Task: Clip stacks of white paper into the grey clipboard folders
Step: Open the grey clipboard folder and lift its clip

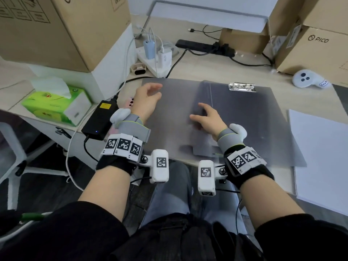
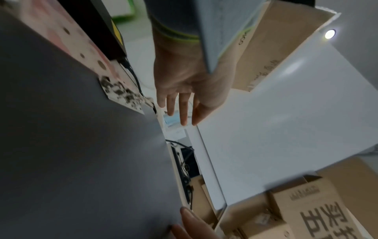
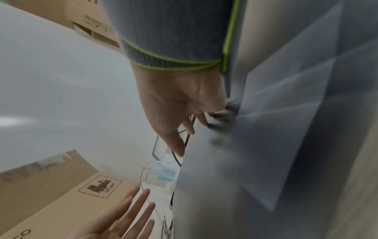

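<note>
Two hands work over an open grey clipboard folder (image 1: 235, 117) lying flat on the desk in the head view, its metal clip (image 1: 242, 87) at the far edge of the right panel. The left hand (image 1: 146, 102) hovers above the left cover with fingers loosely spread, holding nothing; the right hand (image 1: 207, 119) rests spread fingers near the fold. A stack of white paper (image 1: 320, 157) lies just right of the folder. From the left wrist, the left hand (image 2: 184, 90) shows straight fingers beside the grey cover (image 2: 71, 145). From the right wrist, the right hand (image 3: 180, 105) touches the blurred grey folder (image 3: 266, 145) with extended fingers, gripping nothing.
</note>
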`<state>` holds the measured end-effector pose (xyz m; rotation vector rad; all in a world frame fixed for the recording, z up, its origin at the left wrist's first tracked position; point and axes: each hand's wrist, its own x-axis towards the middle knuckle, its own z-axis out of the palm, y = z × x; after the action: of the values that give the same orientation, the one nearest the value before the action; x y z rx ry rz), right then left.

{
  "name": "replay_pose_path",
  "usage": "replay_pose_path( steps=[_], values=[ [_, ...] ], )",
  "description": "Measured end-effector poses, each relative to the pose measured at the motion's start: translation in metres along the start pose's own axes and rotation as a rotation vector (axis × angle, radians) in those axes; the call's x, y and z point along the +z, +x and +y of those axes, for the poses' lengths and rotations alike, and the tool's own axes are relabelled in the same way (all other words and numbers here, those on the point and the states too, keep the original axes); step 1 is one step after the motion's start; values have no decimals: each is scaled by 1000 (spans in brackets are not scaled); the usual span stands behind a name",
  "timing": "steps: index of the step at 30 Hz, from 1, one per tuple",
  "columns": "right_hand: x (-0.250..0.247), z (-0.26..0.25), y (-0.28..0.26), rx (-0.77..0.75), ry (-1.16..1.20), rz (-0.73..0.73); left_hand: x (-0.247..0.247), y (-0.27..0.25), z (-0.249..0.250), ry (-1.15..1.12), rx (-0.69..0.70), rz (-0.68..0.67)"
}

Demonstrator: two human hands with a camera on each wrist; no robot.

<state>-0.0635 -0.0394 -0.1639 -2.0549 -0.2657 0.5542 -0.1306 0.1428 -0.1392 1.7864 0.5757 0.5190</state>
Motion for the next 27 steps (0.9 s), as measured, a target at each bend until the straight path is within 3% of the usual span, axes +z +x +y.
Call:
replay_pose_path(
  steps=[5, 9, 12, 14, 18, 22, 24, 27],
  values=[
    [-53, 20, -19, -59, -9, 333, 47, -17, 18, 11, 61, -210],
    [-108, 53, -27, 89, -218, 610, 88, -32, 26, 63, 38, -388],
    [-134, 79, -31, 366, -400, 542, 108, -40, 25, 111, 12, -454],
    [-145, 92, -35, 471, -478, 475, 120, -46, 26, 124, 2, -476],
    [-157, 102, -45, 469, -547, 532, 140, -53, 27, 165, -13, -486],
    [-171, 101, -58, 360, -328, 614, 150, -54, 19, 192, -24, -455],
    [-179, 101, -69, 314, -244, 584, 156, -58, 18, 194, -19, -438],
    [-186, 104, -82, 371, -244, 478, 162, -60, 21, 187, -11, -420]
  ],
)
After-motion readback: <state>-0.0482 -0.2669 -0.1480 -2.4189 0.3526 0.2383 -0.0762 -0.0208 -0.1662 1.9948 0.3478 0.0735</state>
